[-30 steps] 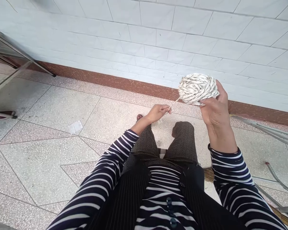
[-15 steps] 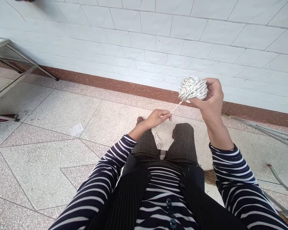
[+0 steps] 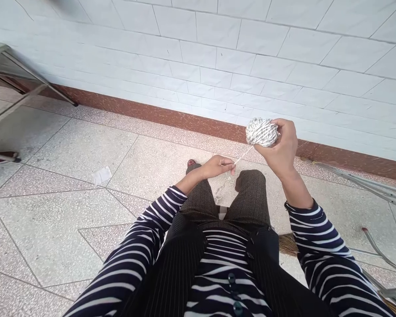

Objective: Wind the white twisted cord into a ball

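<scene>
Clear above the floor [image 3: 171,154], forward of your right knee [image 3: 252,180], the yarn ball [image 3: 261,132] is held out by your right hand [image 3: 281,147], probably so the line runs free of your legs; those fingers are part-spread, gripping its right side, thumb along the lower edge, tips behind it hidden. Your left hand [image 3: 218,167] sits lower and more central, likely to put a straight pull on the strand [image 3: 244,155]: thumb and index pinched together on it, the others loosely curled, no gap I can make out.
</scene>
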Tool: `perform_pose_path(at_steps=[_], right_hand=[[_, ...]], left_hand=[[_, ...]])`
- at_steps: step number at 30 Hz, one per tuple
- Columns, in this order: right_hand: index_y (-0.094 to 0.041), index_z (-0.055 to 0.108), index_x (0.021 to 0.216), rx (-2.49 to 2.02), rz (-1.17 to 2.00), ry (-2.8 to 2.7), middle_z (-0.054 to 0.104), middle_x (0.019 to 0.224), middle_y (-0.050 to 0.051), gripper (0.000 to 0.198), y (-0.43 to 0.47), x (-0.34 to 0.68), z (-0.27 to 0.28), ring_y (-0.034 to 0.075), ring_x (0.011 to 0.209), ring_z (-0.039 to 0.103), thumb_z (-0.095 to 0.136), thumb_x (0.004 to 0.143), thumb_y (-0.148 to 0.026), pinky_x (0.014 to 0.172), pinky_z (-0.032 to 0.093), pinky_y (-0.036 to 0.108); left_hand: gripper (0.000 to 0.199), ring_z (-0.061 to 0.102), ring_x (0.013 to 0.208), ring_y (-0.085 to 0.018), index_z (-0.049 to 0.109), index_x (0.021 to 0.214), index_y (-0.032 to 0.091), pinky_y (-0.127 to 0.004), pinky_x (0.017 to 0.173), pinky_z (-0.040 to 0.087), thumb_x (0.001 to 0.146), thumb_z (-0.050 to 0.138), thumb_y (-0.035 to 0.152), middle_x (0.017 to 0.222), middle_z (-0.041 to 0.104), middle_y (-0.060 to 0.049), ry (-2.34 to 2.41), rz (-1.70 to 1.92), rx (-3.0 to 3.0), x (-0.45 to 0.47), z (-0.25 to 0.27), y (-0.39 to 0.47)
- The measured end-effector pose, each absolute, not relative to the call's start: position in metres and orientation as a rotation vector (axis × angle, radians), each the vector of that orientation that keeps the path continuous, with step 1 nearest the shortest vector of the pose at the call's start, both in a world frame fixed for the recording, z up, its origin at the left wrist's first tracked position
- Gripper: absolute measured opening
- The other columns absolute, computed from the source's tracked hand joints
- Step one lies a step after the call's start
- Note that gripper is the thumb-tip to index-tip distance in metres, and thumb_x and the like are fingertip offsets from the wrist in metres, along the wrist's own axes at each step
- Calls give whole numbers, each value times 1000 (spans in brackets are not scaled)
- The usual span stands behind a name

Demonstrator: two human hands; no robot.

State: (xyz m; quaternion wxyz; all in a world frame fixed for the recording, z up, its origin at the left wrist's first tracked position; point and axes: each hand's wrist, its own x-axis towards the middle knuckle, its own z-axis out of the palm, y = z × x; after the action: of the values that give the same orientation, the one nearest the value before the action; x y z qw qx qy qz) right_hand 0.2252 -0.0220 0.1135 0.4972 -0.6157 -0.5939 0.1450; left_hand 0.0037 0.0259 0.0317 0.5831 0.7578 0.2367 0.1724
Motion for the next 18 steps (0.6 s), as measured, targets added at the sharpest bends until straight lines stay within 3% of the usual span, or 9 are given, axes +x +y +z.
perform_pose_path(at_steps=[2,4,9,14,18], right_hand=[[-27,52,119,-1665,254,-1537,51,124,10,61,-22,227,105,34,118,50,79,64,-28,100,46,53],[-24,56,116,-1831,347,-1648,55,121,10,59,-24,228,90,34,110,54,80,62,-29,91,49,53],[-22,62,113,-1822,1180,-1792,64,110,6,50,-44,227,47,27,97,59,74,66,-31,84,50,44],[-24,67,118,-1539,1787,-1200,66,119,4,59,-70,236,20,23,107,60,74,59,-19,87,49,34],[-25,69,116,-1349,1842,-821,69,116,4,63,-89,233,7,23,102,64,77,54,-18,83,51,33]], left_hand=[[34,61,75,-13,73,77,14,-25,75,43,94,53,35,80,71,-3,524,410,1796,3,41,25],[31,59,71,-12,72,73,14,-24,70,41,92,55,32,76,69,-2,548,433,1849,3,48,27],[19,52,66,-12,72,71,17,-25,71,39,84,64,28,68,66,1,556,463,2031,5,39,34],[21,57,74,-14,75,80,18,-26,77,40,88,61,32,78,71,-2,584,449,2094,0,19,35],[26,63,87,-16,76,90,15,-25,82,44,91,59,35,91,74,-4,633,415,1861,0,0,36]])
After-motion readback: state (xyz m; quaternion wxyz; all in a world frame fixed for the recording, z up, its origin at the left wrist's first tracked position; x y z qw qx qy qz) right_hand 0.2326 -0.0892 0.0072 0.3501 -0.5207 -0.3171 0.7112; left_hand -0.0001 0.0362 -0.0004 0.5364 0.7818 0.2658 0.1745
